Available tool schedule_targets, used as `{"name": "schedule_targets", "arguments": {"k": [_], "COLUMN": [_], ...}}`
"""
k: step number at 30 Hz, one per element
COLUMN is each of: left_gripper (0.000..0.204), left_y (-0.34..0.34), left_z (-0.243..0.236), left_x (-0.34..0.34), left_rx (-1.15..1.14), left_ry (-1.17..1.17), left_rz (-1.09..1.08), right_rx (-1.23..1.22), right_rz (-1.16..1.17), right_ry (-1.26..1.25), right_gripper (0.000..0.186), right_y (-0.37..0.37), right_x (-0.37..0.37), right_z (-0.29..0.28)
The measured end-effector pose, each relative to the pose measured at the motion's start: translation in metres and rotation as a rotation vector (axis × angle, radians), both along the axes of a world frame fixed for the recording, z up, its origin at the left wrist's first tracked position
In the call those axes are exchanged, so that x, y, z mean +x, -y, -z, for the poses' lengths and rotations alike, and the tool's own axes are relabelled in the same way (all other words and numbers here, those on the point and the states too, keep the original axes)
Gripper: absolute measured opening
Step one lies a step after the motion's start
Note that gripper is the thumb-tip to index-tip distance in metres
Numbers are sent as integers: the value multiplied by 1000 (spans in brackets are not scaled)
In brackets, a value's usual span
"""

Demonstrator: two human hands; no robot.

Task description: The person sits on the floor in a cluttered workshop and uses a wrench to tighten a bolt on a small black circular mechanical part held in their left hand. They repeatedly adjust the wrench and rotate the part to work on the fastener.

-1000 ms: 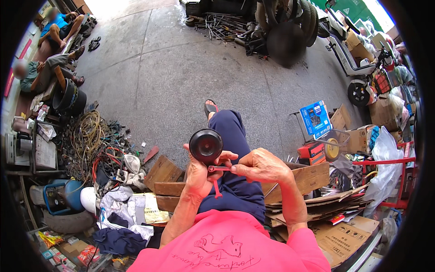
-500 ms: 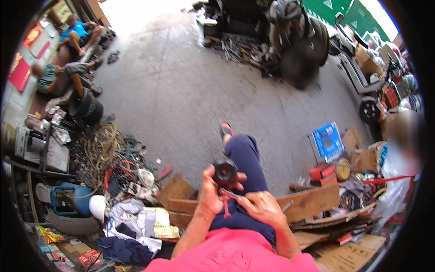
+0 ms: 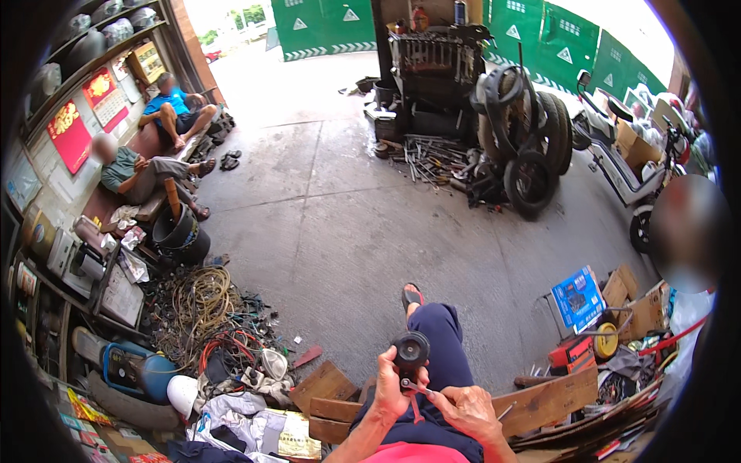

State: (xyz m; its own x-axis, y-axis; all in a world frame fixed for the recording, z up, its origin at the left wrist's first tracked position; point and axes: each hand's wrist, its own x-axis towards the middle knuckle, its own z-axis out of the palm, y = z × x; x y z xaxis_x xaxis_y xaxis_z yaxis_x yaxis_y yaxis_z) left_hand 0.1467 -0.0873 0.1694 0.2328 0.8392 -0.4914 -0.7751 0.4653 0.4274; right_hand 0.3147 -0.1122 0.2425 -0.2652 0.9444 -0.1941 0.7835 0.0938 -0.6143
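Over my lap, my left hand is closed around a round black part with a dark hub-like centre; its exact kind is unclear. My right hand grips a small shiny wrench. The wrench's head reaches up to the underside of the black part, close to my left fingertips. Just below the wrench hangs a narrow red piece, and I cannot tell what it is fixed to. My fingers hide part of the meeting point between wrench and part.
Wooden boards flank me at lap height. Tangled hoses and cables heap up at left, near a white helmet. Loose tools and tyres lie ahead. Two seated people are far left; a blue box stands right.
The view has tilted up and shifted, so my hands and the black part sit lower in the picture. Both hands keep their hold, the wrench still against or near the part.
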Motion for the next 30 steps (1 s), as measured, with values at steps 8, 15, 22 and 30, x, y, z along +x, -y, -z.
{"name": "schedule_targets", "arguments": {"k": [8, 15, 22, 30], "left_gripper": [91, 75, 84, 68], "left_y": [-1, -3, -10, -6], "left_z": [-23, -24, -27, -27], "left_x": [1, 7, 11, 10], "left_rx": [122, 76, 12, 50], "left_ry": [262, 169, 43, -165], "left_rz": [169, 64, 65, 80], "right_rx": [-311, -353, -259, -261], "right_rz": [-73, -56, -85, -128], "right_ry": [-29, -37, 11, 126], "right_gripper": [42, 48, 47, 45], "right_y": [-21, -18, -19, -24], "right_x": [23, 26, 21, 20], "right_z": [-27, -19, -14, -18]}}
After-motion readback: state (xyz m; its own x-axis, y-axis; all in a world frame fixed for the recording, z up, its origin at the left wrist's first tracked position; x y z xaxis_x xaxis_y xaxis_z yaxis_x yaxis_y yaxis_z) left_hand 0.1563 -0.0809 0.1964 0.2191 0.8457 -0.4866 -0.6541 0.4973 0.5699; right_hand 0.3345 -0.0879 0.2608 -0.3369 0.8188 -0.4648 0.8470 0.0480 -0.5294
